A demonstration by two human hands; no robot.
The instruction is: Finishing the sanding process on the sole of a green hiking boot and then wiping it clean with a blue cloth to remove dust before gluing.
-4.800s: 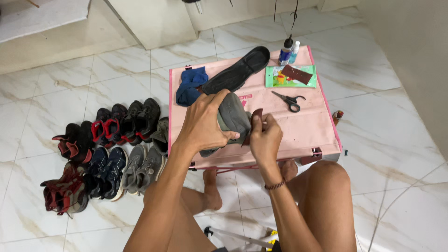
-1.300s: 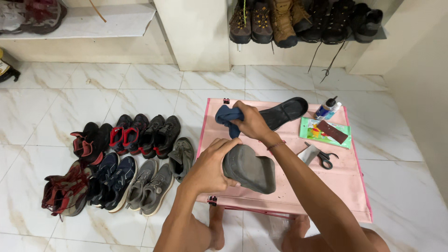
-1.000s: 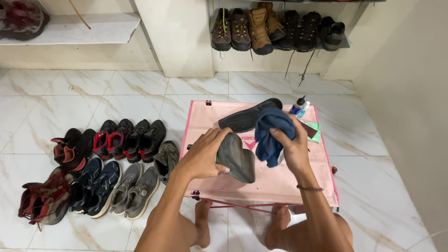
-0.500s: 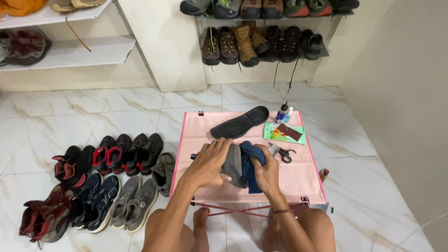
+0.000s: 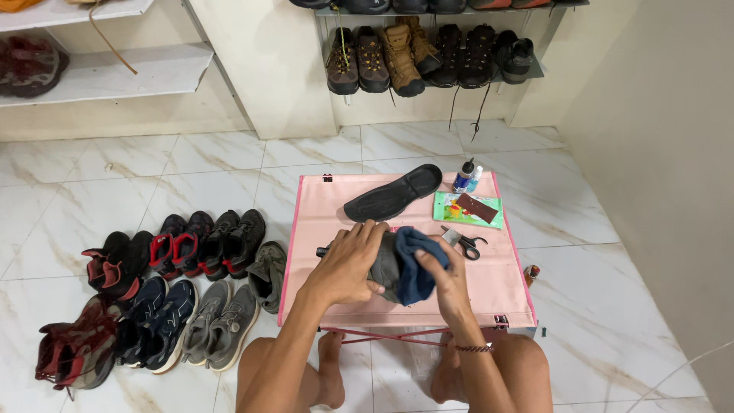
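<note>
A grey shoe (image 5: pixel 384 268) is gripped at table (image 5: pixel 505 287) centre by the left hand (image 5: pixel 348 264) and wiped with a cloth (image 5: pixel 417 264) clutched in the right hand (image 5: pixel 447 279), while an insole (image 5: pixel 394 193) at 12 o'clock lies unfitted.

Shoe (image 5: pixel 386 268) on table (image 5: pixel 505 287), insole (image 5: pixel 393 193) behind, scissors (image 5: pixel 463 242) right, sneakers (image 5: pixel 164 291) on floor left.
</note>
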